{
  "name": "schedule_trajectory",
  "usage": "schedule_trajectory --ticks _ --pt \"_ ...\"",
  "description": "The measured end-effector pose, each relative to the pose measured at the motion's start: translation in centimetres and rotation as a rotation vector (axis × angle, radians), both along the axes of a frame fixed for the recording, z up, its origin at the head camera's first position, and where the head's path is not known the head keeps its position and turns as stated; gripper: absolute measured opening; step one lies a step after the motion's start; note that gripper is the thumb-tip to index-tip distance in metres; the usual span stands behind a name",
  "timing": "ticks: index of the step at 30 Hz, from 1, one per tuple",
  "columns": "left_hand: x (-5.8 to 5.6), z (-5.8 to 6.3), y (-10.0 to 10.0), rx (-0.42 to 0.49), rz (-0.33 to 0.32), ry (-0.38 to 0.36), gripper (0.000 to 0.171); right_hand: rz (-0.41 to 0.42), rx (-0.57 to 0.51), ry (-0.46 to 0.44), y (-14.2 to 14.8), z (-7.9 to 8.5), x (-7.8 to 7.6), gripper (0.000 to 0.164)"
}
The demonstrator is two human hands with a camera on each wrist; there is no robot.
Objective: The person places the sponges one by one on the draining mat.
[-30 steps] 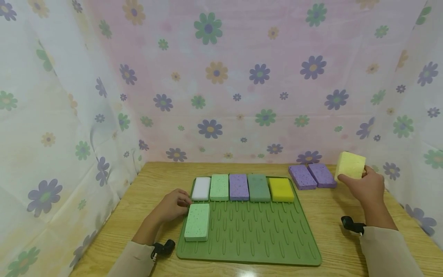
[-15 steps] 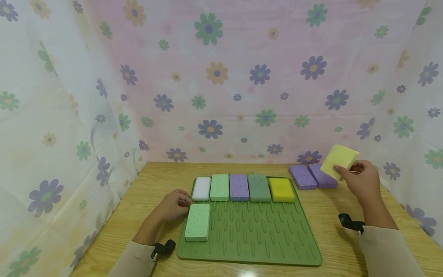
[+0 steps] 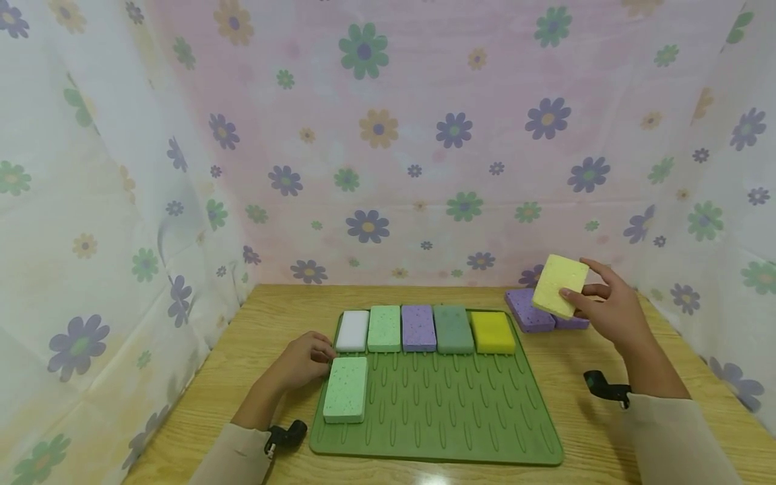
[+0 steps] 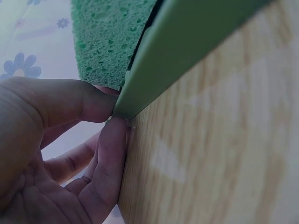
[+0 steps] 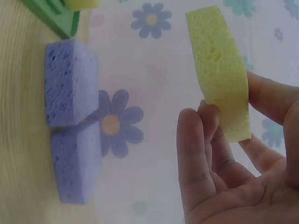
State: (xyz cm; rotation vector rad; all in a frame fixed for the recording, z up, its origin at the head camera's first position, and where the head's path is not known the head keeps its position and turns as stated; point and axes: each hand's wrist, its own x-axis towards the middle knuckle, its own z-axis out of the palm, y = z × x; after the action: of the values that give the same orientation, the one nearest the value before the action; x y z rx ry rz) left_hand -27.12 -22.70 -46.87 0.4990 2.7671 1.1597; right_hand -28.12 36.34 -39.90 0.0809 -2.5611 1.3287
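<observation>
My right hand [image 3: 618, 311] holds a pale yellow sponge [image 3: 556, 283] in the air, thumb on its near face and fingers behind. The right wrist view shows the same sponge [image 5: 219, 65] edge-on, above two purple sponges [image 5: 60, 84] on the table. My left hand [image 3: 301, 362] rests at the left edge of a green ridged drying mat [image 3: 448, 411]. In the left wrist view, the thumb and a finger [image 4: 112, 144] pinch the mat's rim [image 4: 145, 70]. Right beside them on the mat lies a speckled light green sponge [image 3: 345, 389].
Along the mat's back edge stand a white sponge [image 3: 353, 330], a light green one [image 3: 384, 328], a purple one [image 3: 418, 327], a grey-green one [image 3: 453, 329] and a bright yellow one [image 3: 494, 332]. Flowered cloth [image 3: 424, 188] hangs behind the wooden table [image 3: 291, 303].
My right hand has carried the pale yellow sponge leftward, turning it on the way, and it now overlaps the two purple sponges in the head view. The left hand has stayed put.
</observation>
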Motion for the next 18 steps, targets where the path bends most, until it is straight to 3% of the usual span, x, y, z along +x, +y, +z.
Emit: schedule_trajectory --ticks 7,18 --pt "0.1 0.1 0.1 -0.012 0.007 0.002 0.018 0.126 -0.084 -0.052 -1.5 1.2 0.7 0.084" --pt "0.0 0.0 0.0 0.008 0.008 -0.011 0.017 0.225 -0.067 -0.134 -4.0 1.2 0.8 0.088"
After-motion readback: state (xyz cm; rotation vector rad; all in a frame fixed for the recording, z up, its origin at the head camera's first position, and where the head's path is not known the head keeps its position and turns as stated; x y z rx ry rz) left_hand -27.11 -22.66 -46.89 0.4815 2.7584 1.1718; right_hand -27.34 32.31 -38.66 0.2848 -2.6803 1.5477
